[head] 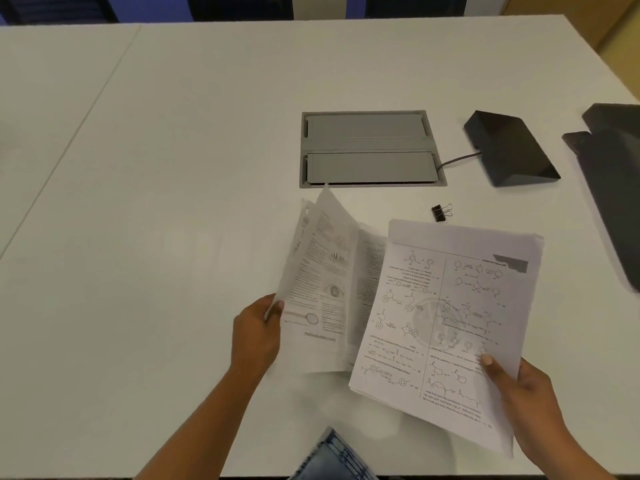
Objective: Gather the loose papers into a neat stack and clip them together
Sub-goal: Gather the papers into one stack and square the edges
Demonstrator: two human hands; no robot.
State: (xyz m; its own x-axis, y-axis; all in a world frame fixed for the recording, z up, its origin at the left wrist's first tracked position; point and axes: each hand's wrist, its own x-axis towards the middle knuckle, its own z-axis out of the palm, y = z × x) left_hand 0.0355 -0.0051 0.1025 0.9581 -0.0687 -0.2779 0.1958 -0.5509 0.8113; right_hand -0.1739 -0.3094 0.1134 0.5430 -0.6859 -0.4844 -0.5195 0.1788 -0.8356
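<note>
Pinching thin printed sheets (322, 289) in left hand (256, 336), right hand (530, 396) grip clamping flat stack (446, 327), black binder clip (440, 213) beside

Both bare forearms reach forward from the lower edge of the view, angled slightly toward each other. The left hand (256, 336) is turned thumb-up, its fingers curled and pinched closed, thumb tip pressed forward against what it grips. The right hand (528, 403) sits nearer the body, palm turned inward, thumb stretched flat on top and fingers tucked beneath, also clamped.
</note>
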